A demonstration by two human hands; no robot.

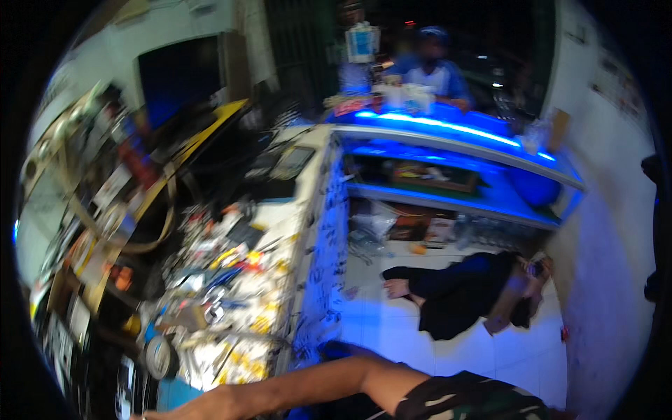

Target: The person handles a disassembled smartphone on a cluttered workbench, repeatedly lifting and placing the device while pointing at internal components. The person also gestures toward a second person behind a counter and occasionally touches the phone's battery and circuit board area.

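My right arm comes in from the lower right, in a camouflage sleeve, and stretches left along the lower edge. My right hand is at the bottom left, its fingers cut off by the edge, so what it holds is hidden. It is near the front of a cluttered workbench and a blue mat. A round roll, perhaps tape, stands close by. Small tools and parts cover the bench, blurred by motion. My left hand is out of sight.
A person in dark clothes lies on the tiled floor to the right. Behind a blue-lit glass counter, another person in a blue cap stands. A dark screen and a yellow-edged shelf are at the left.
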